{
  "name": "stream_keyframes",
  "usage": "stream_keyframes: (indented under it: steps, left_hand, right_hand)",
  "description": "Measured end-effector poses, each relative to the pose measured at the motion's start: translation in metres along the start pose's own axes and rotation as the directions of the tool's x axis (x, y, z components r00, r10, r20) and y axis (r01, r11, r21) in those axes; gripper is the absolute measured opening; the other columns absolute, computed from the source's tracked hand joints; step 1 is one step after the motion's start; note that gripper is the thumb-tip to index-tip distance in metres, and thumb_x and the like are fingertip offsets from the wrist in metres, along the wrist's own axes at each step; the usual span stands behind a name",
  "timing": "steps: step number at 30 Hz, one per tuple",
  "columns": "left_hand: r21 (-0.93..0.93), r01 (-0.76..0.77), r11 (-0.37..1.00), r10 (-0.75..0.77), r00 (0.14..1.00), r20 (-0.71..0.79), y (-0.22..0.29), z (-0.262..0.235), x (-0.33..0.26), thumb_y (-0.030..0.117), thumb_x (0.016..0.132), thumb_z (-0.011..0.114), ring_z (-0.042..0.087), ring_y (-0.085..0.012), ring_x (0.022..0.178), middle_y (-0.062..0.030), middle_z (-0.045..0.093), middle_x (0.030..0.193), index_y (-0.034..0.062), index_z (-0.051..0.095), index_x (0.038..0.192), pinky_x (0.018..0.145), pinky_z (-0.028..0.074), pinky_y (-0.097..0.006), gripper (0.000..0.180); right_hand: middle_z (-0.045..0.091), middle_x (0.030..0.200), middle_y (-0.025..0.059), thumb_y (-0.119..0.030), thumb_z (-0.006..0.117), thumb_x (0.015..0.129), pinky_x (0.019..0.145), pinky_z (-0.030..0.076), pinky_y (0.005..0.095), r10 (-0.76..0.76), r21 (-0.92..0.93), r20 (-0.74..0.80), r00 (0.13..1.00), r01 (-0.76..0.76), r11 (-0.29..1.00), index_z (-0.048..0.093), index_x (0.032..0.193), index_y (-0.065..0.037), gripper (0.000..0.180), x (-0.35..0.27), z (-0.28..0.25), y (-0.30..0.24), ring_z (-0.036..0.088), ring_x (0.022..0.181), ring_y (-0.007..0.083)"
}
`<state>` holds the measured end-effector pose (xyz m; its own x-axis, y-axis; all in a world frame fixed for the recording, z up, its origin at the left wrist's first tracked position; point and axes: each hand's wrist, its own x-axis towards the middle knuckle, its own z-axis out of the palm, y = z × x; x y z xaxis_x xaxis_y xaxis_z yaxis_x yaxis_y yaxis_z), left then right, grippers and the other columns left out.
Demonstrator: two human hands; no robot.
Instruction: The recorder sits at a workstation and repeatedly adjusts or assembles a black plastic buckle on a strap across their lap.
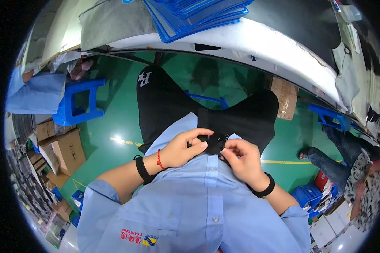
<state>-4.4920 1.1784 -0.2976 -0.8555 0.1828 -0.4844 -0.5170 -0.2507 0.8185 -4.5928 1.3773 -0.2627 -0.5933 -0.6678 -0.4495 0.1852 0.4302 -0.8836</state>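
Both hands meet over my lap, just below the hem of my light blue shirt [177, 202]. Between them is a small, dark, soft-looking piece [215, 143] with thin black loops at its right side. Against the black trousers [164, 97] its outline is hard to see, and whether it is part of them I cannot tell. My left hand [183, 148] pinches its left side with thumb and forefinger. The fingertips of my right hand [242, 159] close on the loops at the other side. Each wrist wears a black band, and the left also a red string bracelet.
A worktable [261, 36] spans the far side, carrying a stack of blue-edged sheets [194, 19]. Blue stools [78, 101] stand at left and right. Cardboard boxes [69, 152] lie at left; another carton [284, 98] is under the table. Another person [363, 181] is at right.
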Motion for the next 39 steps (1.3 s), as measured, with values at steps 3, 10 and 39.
stream_keyframes:
  steps: [3, 10, 39]
  left_hand:
    - [-0.013, -0.05, 0.999, 0.049, 0.998, -0.032, 0.001, 0.003, 0.0, 0.022, 0.096, 0.051, 0.037, -0.0013, 0.056, 0.0081, 0.042, 0.062, 0.0038, 0.042, 0.136, 0.054, 0.031, -0.019, 0.045]
    - [0.121, -0.069, 0.99, 0.076, 0.996, -0.055, 0.001, 0.002, 0.005, 0.01, 0.084, 0.065, 0.044, -0.0032, 0.069, 0.0033, 0.049, 0.076, 0.0057, 0.034, 0.142, 0.062, 0.036, -0.019, 0.066]
    - [0.234, -0.03, 0.972, 0.042, 0.998, -0.046, 0.007, 0.014, 0.01, 0.013, 0.082, 0.07, 0.055, -0.0094, 0.088, -0.0035, 0.06, 0.096, 0.0, 0.056, 0.115, 0.078, 0.045, -0.025, 0.039]
  right_hand:
    - [0.065, 0.088, 0.0063, 0.003, 0.06, 0.086, 0.072, 0.051, 0.0232, 0.108, 0.431, 0.14, 0.984, -0.158, 0.888, 0.06, 0.096, 0.004, 0.01, 0.001, -0.007, 0.01, 0.063, 0.079, 0.0104]
    - [0.065, 0.095, 0.009, 0.002, 0.058, 0.087, 0.075, 0.052, 0.0245, 0.112, 0.74, 0.343, 0.933, -0.342, 0.579, 0.058, 0.103, 0.003, 0.016, 0.01, -0.025, 0.013, 0.064, 0.083, 0.0131]
    - [0.059, 0.07, -0.0045, -0.004, 0.064, 0.084, 0.052, 0.035, 0.017, 0.392, 0.452, 0.406, 0.826, -0.554, 0.699, 0.063, 0.09, -0.002, 0.007, 0.036, -0.026, 0.004, 0.049, 0.058, 0.0014]
